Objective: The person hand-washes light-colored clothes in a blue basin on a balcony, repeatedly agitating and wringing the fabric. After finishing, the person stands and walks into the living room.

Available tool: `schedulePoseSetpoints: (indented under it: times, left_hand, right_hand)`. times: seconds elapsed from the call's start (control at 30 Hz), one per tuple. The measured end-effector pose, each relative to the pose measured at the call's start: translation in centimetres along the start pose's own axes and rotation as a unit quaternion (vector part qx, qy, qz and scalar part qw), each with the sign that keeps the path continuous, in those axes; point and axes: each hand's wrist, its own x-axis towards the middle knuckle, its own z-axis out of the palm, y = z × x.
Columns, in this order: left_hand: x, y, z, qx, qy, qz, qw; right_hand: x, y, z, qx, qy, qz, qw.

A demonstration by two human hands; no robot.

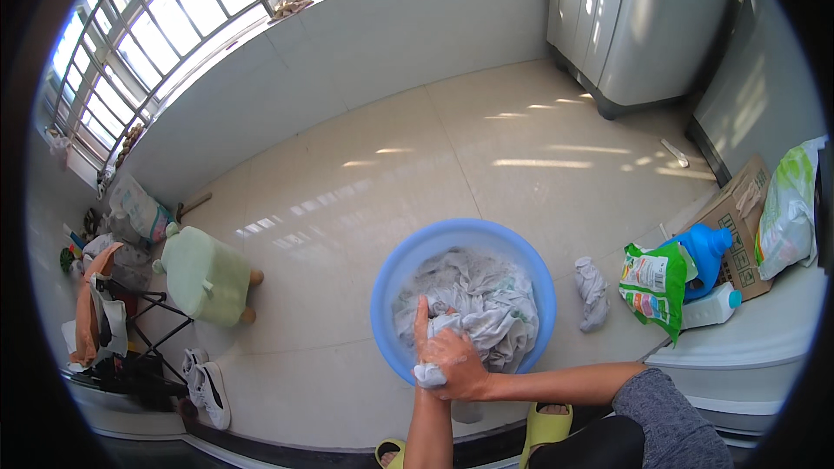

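A round blue plastic basin (384, 280) stands on the floor before me, with wet, whitish-grey cloth (502, 312) and suds in it. My right hand (456, 361) is closed on a bunched part of the cloth, over the basin's near edge; a bit of cloth shows below its fingers. Directly beside and partly under it, my left hand (422, 332) reaches into the basin, thumb or finger pointing up against the cloth. Its other fingers are mostly hidden. A twisted grey-white cloth (591, 294) lies on the floor right of the basin.
To the right are a green detergent bag (655, 286), a blue bottle (707, 254), a white bottle (710, 309) and a cardboard box (743, 241). At left stand a pale green stool (205, 273), a folding frame (153, 319) and sneakers (210, 391). Yellow-green slippers (547, 430) are below.
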Motion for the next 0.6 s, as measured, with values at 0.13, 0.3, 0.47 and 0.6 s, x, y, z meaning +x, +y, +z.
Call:
schedulePoseSetpoints:
  times: [0.13,0.3,0.47,0.6]
  left_hand:
    - [1.1,-3.8,2.1,0.027,0.056,0.116,0.991]
    - [0.2,-2.1,0.8,-0.003,-0.035,0.065,0.997]
    - [4.1,-1.6,-10.8,0.602,0.012,0.260,0.755]
    - [2.2,-3.4,0.6,0.255,0.072,0.175,0.948]
  right_hand:
    - [3.7,8.0,-0.2,-0.015,0.088,0.173,0.981]
    - [2.2,4.0,-1.9,0.050,0.046,0.105,0.992]
    - [0.1,-0.3,0.7,0.032,0.004,0.001,0.999]
    - [4.4,10.3,-1.1,-0.011,0.069,0.132,0.989]
